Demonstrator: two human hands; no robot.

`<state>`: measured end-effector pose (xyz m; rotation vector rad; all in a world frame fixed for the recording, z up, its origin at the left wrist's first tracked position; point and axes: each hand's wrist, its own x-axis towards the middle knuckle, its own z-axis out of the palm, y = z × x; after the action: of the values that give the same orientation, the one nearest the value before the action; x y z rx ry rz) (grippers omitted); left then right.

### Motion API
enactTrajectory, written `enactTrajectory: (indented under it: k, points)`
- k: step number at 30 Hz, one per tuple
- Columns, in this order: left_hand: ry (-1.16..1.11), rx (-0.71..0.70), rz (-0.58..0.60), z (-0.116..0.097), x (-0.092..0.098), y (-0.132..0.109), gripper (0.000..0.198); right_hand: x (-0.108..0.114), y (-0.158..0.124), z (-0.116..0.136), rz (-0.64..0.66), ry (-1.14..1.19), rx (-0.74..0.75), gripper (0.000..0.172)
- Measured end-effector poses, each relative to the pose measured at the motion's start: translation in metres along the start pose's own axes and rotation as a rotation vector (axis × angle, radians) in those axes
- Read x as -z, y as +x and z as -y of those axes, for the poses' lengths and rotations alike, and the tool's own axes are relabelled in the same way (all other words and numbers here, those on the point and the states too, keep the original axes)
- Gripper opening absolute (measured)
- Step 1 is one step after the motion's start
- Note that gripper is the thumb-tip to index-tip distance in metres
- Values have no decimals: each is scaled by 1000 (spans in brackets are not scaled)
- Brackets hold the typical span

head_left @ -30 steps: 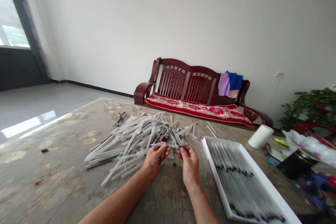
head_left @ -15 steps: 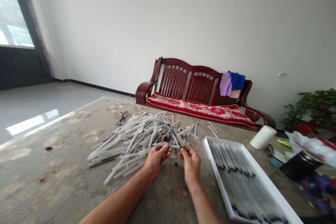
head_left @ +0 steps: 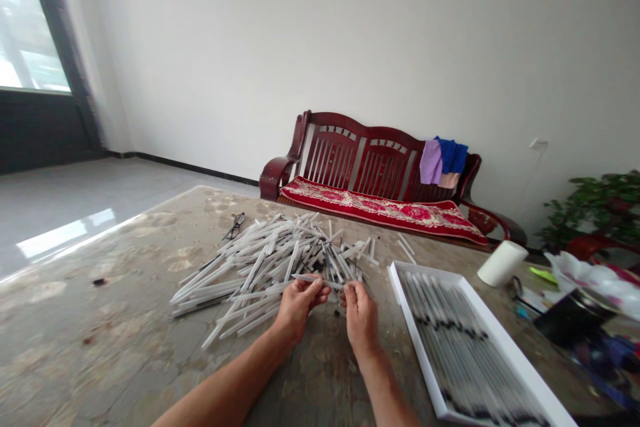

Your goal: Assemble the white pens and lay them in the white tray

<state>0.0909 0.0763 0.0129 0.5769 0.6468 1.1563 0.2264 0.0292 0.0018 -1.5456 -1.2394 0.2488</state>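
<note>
My left hand (head_left: 297, 310) pinches a thin white plastic tube (head_left: 317, 279) between thumb and fingers, just above the pile of white tubes (head_left: 265, 267) in the middle of the tabletop (head_left: 100, 320). My right hand (head_left: 361, 320) curls at the tube's far end, though I can't tell whether it grips it. To my right, near the tabletop's edge, a white tray (head_left: 417, 340) holds neat rows of tubes.

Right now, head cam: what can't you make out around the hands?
Head view:
- left hand: fingers cover part of the white tube
- right hand: fingers hide what they pinch
- white tray: tubes too blurred to count; near end cut off by bottom edge
</note>
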Motion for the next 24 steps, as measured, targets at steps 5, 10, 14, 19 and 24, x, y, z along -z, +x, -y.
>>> enactTrajectory:
  k: [5,10,14,19,24]
  points:
    - [55,-6,-8,-1,0,-2,50,3,-1,6,54,-81,-20,48]
    - [84,-7,13,-2,0,-2,49,5,-6,7,79,-17,32,40]
    - [115,-2,50,0,0,-3,49,5,-7,5,61,-43,-31,48]
    - [117,-10,25,-2,1,-2,49,7,-8,8,117,41,-23,45]
    - [145,1,50,-1,0,-2,49,7,-9,8,77,-15,-54,48]
